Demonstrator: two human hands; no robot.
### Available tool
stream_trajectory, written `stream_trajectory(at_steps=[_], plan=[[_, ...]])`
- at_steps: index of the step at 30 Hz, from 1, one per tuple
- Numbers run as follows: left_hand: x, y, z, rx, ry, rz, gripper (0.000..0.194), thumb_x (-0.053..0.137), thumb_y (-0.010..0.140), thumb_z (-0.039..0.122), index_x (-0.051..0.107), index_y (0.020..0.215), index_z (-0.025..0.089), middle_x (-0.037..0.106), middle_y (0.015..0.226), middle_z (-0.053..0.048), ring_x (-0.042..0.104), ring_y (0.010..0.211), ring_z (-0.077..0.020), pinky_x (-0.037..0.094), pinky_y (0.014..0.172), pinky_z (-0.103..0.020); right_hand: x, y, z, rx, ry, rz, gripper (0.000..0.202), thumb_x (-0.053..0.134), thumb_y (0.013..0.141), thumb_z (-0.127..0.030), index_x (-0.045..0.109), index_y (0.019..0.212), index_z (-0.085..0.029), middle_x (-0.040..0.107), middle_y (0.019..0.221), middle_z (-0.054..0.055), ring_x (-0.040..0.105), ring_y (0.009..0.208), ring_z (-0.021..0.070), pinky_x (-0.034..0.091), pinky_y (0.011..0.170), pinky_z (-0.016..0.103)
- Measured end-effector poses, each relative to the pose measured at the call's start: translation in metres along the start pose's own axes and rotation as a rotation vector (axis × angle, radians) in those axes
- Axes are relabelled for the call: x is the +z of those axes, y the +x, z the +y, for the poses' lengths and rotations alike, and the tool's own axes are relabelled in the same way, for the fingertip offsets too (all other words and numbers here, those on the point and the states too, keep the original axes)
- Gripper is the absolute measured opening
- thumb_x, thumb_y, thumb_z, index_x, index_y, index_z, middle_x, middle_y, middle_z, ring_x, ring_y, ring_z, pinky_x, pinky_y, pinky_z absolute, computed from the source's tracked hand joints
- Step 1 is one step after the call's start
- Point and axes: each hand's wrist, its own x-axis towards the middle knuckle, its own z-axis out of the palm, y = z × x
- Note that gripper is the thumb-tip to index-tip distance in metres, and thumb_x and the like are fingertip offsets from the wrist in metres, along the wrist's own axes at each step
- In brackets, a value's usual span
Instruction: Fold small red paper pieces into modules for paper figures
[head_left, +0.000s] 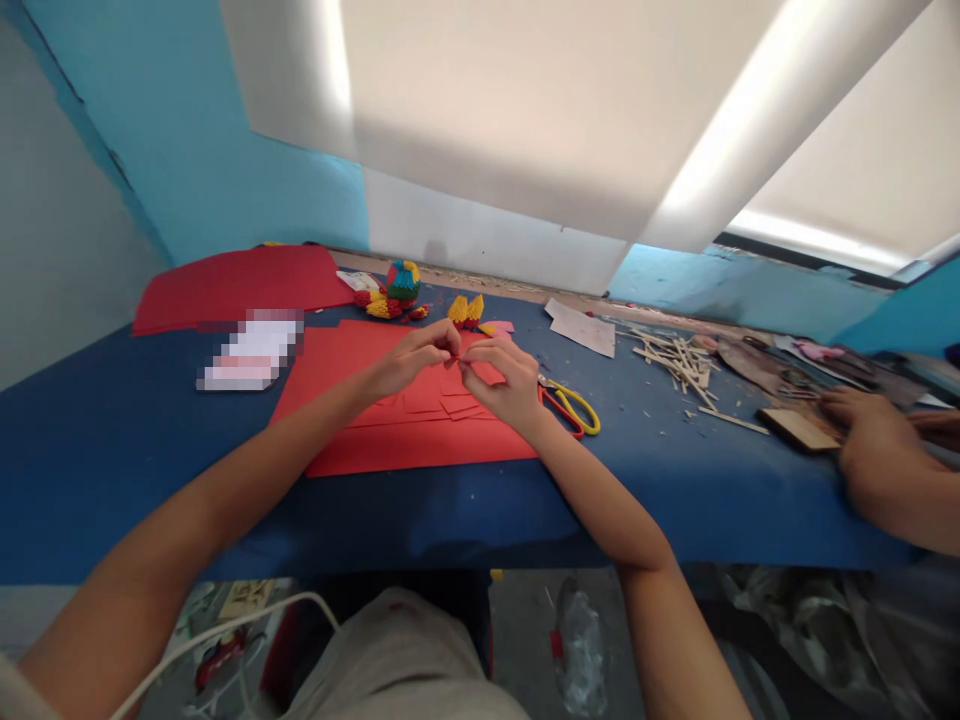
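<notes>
Both hands meet above red paper sheets (360,450) on the blue table. My left hand (416,355) pinches a small red paper piece (454,362) from the left. From the right, my right hand (506,380) grips the same piece between thumb and fingertips. Most of that piece is hidden by the fingers. Small cut red rectangles (427,402) lie on the sheets beneath the hands. Scissors (574,408) with one red and one yellow handle rest just right of my right hand, their blades partly hidden.
Folded-paper models (403,282) and yellow pieces (466,311) stand behind the hands. More red paper (240,285) and a pixelated object (255,350) lie left. Wooden sticks (679,362) are scattered right, near a wooden block (801,428) and another person's hands (862,415).
</notes>
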Motion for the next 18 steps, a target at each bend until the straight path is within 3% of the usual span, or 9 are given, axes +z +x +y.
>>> stream_trajectory(at_steps=[10, 18], plan=[[0.0021, -0.0014, -0.0004, -0.001, 0.046, 0.043, 0.01, 0.041, 0.083, 0.024, 0.049, 0.082, 0.019, 0.049, 0.078, -0.003, 0.046, 0.072, -0.0158, 0.041, 0.067, -0.029, -0.0047, -0.0029, 0.0043, 0.013, -0.08, -0.012, 0.007, 0.06, 0.083, -0.019, 0.066, 0.081, -0.024, 0.071, 0.078, 0.002, 0.066, 0.07, 0.0144, 0.049, 0.066, 0.03], [0.0045, -0.0031, -0.0029, 0.052, 0.027, 0.095, 0.01, 0.042, 0.084, 0.025, 0.05, 0.082, 0.02, 0.047, 0.077, -0.002, 0.044, 0.071, -0.0158, 0.041, 0.066, -0.029, -0.0042, -0.0026, 0.0009, 0.0, -0.024, 0.037, 0.009, 0.061, 0.081, -0.016, 0.065, 0.082, -0.024, 0.07, 0.079, 0.002, 0.066, 0.072, 0.0145, 0.052, 0.067, 0.03]])
